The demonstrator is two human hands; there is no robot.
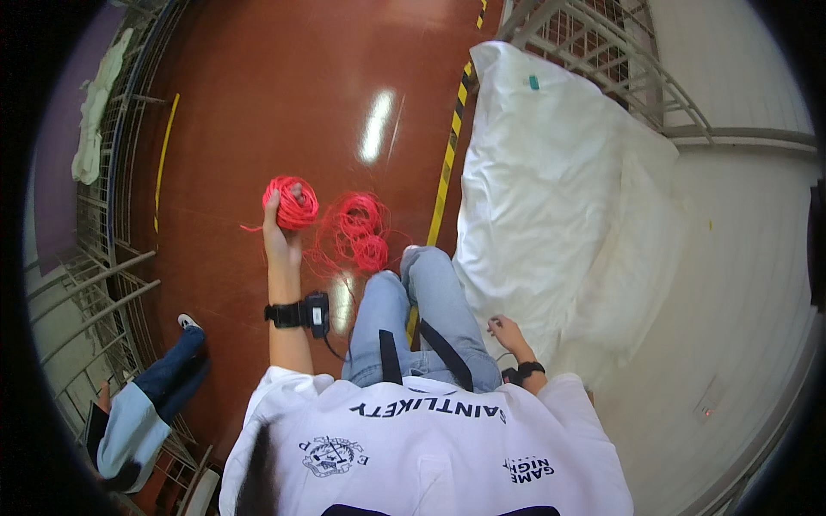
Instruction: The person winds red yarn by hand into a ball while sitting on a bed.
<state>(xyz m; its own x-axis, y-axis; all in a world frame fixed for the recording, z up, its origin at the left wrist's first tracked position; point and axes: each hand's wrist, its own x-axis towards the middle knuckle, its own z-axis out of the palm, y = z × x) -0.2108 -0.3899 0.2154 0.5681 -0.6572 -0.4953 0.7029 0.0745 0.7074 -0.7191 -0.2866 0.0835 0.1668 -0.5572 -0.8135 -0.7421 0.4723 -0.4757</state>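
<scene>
A white cotton T-shirt with black print (430,439) is seen nearest, and beyond it light-blue denim jeans (383,318), bent at the knees. Beside the thigh, the right hand (508,334) is held with its fingers loosely bent, before a large white fabric sheet (542,189); whether the sheet is touched or anything is pinched cannot be told. A black band (531,370) is worn on that wrist, and a black strapped box (318,315) on the left forearm.

Farther out, a round coil of bright red string (301,215) is gripped in the left hand (280,232), the thumb pressed along its near-left side and fingertips showing inside the ring. A loose red string tangle (360,217) is spread on the glossy reddish-brown floor (275,95), just right of the coil. The floor is crossed by yellow-and-black striped tape (445,176), bordered by the sheet. A grey metal-bar rack (594,47) is seen farthest, at upper right.
</scene>
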